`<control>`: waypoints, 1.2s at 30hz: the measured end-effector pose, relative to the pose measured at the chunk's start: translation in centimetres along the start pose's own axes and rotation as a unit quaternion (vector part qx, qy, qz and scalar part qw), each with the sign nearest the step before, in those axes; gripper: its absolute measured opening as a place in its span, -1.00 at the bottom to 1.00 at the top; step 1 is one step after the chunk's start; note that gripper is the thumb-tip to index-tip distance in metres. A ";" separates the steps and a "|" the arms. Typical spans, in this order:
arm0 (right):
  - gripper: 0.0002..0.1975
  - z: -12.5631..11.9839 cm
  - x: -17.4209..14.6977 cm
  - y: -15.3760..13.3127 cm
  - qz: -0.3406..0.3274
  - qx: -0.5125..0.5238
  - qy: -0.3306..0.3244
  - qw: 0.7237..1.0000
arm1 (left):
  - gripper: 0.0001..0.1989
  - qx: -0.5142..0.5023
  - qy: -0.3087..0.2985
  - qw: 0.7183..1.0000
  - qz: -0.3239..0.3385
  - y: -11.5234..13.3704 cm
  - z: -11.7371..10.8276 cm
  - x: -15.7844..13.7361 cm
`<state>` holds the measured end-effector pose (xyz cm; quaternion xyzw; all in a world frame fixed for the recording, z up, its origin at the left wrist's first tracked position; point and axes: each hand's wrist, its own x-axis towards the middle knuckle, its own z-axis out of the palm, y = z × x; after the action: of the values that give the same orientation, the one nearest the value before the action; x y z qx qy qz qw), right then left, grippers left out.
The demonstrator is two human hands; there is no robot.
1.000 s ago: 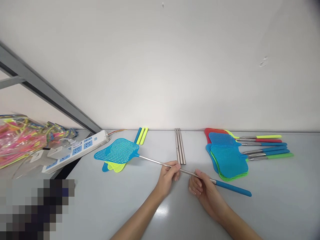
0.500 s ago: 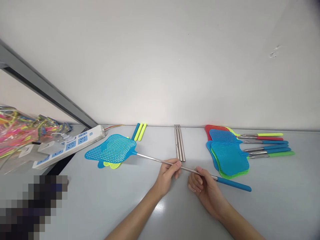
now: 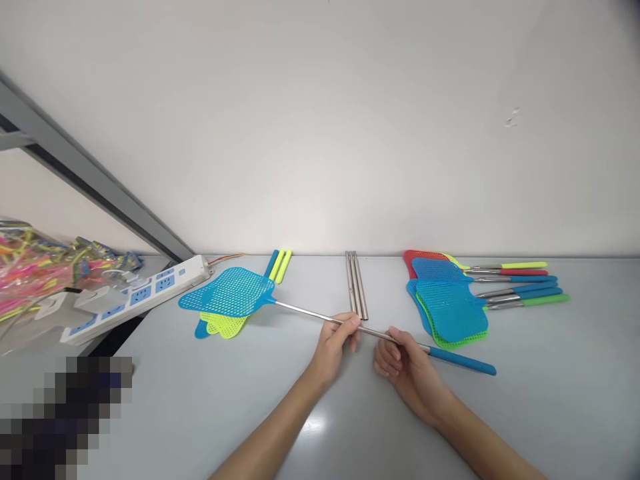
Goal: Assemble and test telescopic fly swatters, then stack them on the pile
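A blue fly swatter [image 3: 233, 291] with an extended metal rod and a blue grip is held across the front of me, above the table. My left hand [image 3: 336, 343] pinches the middle of its rod between thumb and fingers. Nearer the blue grip, my right hand [image 3: 400, 360] closes on the same rod, fingers curled. Under the swatter's head lie loose yellow swatter heads [image 3: 227, 325] and part of a blue one. Beyond my left hand rest several metal rods [image 3: 356, 287], side by side.
To the right lies a pile of swatters [image 3: 453, 310] with coloured grips. Loose yellow grips [image 3: 283, 267] and a blue grip [image 3: 271, 265] lie near the wall. A power strip [image 3: 150, 293] with plugs and plastic-bagged items [image 3: 45, 267] occupy the left.
The view has shifted slightly. Both hands keep their hold on the rod, and the swatter's head sits a little higher over the loose heads.
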<state>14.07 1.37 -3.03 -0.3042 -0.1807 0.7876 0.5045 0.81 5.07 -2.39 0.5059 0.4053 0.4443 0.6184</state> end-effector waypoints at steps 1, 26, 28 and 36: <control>-0.62 0.1 0.0 -0.1 -0.002 0.001 -0.006 1.000 | -0.67 0.002 0.000 1.000 0.005 0.0 0.0 0.0; -0.64 -0.4 0.6 -0.6 0.003 0.016 -0.071 0.997 | -0.67 0.020 -0.007 0.999 0.033 -0.1 0.2 0.5; -0.62 -0.5 0.5 -0.5 -0.009 0.002 -0.078 0.997 | -0.66 0.028 -0.032 0.999 0.022 0.0 0.3 0.1; -0.58 -0.6 0.1 -0.2 -0.038 -0.059 -0.110 0.991 | -0.60 0.059 -0.135 0.989 -0.027 -0.1 1.2 -1.4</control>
<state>14.55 1.52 -3.35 -0.2378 -0.2925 0.7843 0.4927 1.56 3.39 -2.18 0.5855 0.3571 0.3308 0.6482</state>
